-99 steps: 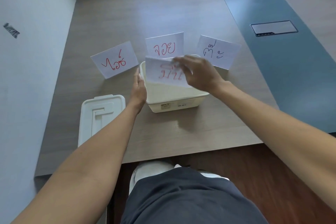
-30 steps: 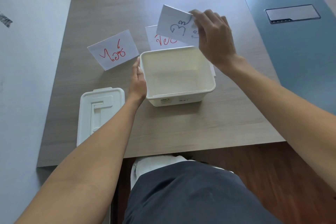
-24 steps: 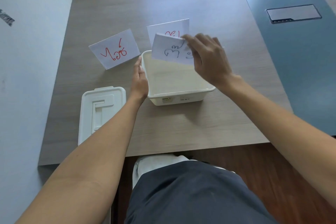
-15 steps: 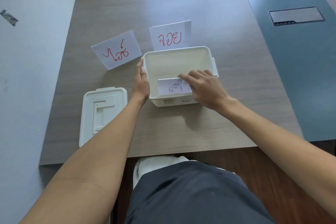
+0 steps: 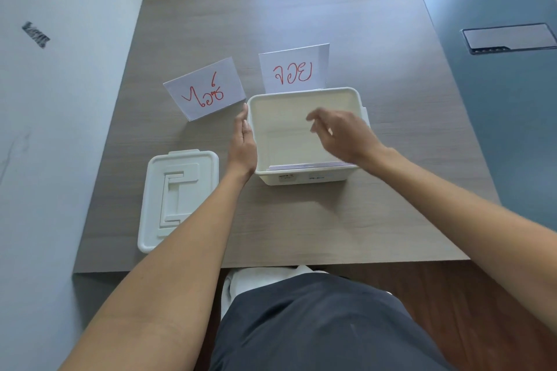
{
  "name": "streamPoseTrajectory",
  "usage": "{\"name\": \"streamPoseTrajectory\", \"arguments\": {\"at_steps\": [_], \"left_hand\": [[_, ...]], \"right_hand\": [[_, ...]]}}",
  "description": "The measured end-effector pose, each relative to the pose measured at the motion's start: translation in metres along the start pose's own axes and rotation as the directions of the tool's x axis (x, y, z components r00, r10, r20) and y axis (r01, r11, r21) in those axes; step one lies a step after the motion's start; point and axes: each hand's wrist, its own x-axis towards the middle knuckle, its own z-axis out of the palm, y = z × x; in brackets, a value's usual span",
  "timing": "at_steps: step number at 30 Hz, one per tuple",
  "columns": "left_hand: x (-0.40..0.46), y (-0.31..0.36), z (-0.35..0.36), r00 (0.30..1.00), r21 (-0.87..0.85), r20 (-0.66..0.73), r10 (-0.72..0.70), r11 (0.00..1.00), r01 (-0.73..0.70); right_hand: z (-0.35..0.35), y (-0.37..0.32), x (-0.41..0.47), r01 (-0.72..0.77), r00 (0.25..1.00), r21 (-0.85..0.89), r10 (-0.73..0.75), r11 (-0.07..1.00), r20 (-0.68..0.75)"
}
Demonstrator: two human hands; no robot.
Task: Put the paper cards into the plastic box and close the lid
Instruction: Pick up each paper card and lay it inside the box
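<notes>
A white plastic box [image 5: 301,178] stands open on the wooden table. Edges of paper cards [image 5: 304,166] show inside it against the near wall. My left hand [image 5: 242,144] rests flat against the box's left side. Above the box hovers my right hand [image 5: 343,132], empty, fingers loosely spread and blurred. Two white cards with red writing lie on the table beyond the box: one [image 5: 205,89] at the left, one [image 5: 294,69] just behind the far rim. The white lid [image 5: 177,199] lies flat to the box's left.
A pale wall [image 5: 60,129] runs along the table's left edge. A blue strip with a grey floor plate [image 5: 509,37] lies to the right. The table's near edge [image 5: 301,263] is just above my lap.
My right hand brought the card with dark writing down into the box, let it go against the near wall, and has risen empty above the box. My left hand stayed put.
</notes>
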Motion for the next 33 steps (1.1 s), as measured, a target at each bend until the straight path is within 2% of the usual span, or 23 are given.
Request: {"name": "streamPoseTrajectory", "arguments": {"at_steps": [3,9,11,15,19,21,25,28,33], "left_hand": [[0.0,0.0,0.001,1.0,0.001,0.001,0.005,1.0,-0.005],[0.002,-0.002,0.002,1.0,0.018,-0.001,-0.004,1.0,0.004],[0.002,-0.002,0.002,1.0,0.035,0.0,-0.005,0.999,0.005],[0.002,-0.002,0.001,1.0,0.033,0.012,-0.008,0.999,0.007],[0.002,-0.002,0.0,1.0,0.033,0.028,-0.01,0.999,0.009],[0.001,-0.002,0.0,0.999,0.03,0.033,-0.017,0.999,0.016],[0.001,0.0,0.001,0.999,0.019,0.034,-0.015,1.0,0.015],[0.001,0.0,0.002,0.999,0.019,0.035,-0.01,1.0,0.01],[0.0,0.0,0.001,0.999,0.027,0.043,-0.01,1.0,0.009]], "right_hand": [[-0.012,0.004,0.042,-0.016,0.996,-0.013,0.014,1.0,-0.086],[-0.022,0.017,0.122,-0.044,0.997,-0.116,0.035,0.992,-0.075],[-0.019,0.027,0.146,-0.06,0.998,-0.206,0.056,0.977,-0.025],[-0.012,0.053,0.174,-0.123,0.974,-0.407,0.189,0.905,0.127],[-0.005,0.077,0.186,-0.094,0.942,-0.47,0.232,0.878,0.244],[-0.002,0.081,0.186,-0.069,0.941,-0.482,0.218,0.873,0.259],[0.0,0.085,0.189,-0.011,0.982,-0.519,0.106,0.855,0.154],[-0.003,0.081,0.189,0.039,0.988,-0.468,0.037,0.883,0.152],[-0.014,0.069,0.179,0.051,0.991,-0.398,0.004,0.916,0.135]]}}
